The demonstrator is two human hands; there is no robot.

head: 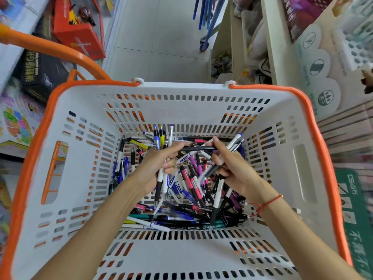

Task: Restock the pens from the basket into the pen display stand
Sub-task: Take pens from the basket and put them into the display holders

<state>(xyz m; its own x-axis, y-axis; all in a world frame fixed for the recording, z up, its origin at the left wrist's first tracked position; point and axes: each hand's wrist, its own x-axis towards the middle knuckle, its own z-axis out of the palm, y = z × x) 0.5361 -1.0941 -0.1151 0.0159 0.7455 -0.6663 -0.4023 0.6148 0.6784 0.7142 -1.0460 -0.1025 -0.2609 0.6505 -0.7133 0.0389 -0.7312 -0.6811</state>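
Head view: both hands are reaching into the white basket [84,178]; the left hand [159,164] is gripping a bunch of pens [161,158], the right hand [234,172] gripping several more above the loose pile [181,217].

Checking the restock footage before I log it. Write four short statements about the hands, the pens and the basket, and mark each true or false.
1. Both hands are down inside the basket. True.
2. The left hand holds nothing. False: it grips a bundle of pens.
3. The right hand grips several pens. True.
4. The basket's bottom is bare. False: a heap of loose pens lies there.
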